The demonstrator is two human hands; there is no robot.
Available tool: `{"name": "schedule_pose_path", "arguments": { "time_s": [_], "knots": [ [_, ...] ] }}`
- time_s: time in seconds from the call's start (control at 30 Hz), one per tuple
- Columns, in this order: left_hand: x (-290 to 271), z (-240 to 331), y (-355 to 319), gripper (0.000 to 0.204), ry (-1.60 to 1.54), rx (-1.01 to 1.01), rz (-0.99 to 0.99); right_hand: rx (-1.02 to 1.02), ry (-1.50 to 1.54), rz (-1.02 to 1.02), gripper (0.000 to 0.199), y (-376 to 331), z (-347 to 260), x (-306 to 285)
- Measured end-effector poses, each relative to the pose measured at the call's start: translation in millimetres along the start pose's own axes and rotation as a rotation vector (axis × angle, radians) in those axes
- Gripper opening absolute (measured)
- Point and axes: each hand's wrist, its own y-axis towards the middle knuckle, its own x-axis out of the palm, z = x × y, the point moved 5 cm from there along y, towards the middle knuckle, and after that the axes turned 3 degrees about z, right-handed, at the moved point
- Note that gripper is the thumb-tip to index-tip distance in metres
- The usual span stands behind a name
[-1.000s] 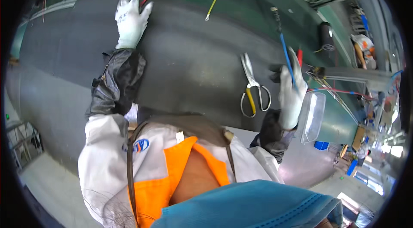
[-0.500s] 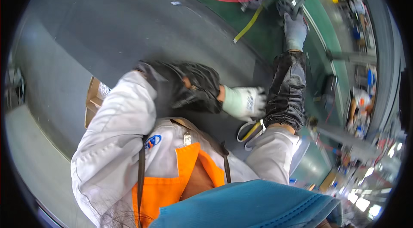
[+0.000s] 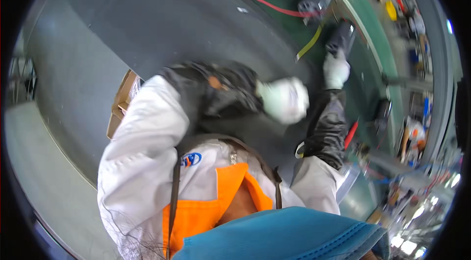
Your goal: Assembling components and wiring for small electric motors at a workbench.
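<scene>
A dark, cylindrical, motor-like part (image 3: 342,36) is gripped at its near end by my right hand (image 3: 336,70), in a white glove, over the green strip at the right. My left hand (image 3: 285,101), also gloved, is held in front of my chest, above the dark grey surface (image 3: 196,24). Motion smears its fingers, and nothing shows clearly in it. Just beyond the gripped part lies a second motor-like cylinder (image 3: 314,3), with a red lead (image 3: 274,7) and a yellow strip (image 3: 309,46) running from it.
Another dark cylinder (image 3: 382,113) sits farther right on the green strip. Near my right forearm is a slim red object (image 3: 351,135). An open cardboard box (image 3: 117,112) with white contents stands beside my left arm. Cluttered shelves (image 3: 412,39) line the far right.
My right hand has drawn the cylindrical part toward me, away from the cylinder with the red lead. My left hand has moved a little forward. The whole view has shifted.
</scene>
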Motion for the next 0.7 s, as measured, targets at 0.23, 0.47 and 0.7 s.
{"name": "schedule_pose_path", "arguments": {
  "time_s": [0.23, 0.47, 0.7],
  "knots": [
    [-61, -63, -52, 0.074, 0.418, -0.438, 0.513, -0.019, 0.388, -0.05, 0.069, -210, -116, -114],
    [-33, -24, -75, 0.056, 0.294, -0.517, 0.164, -0.114, 1.012, 0.029, 0.042, -274, -94, -167],
    [-63, -3, -149, 0.036, 0.363, -0.66, -0.006, -0.239, 0.492, -0.015, 0.096, -203, -96, -115]
  ]
}}
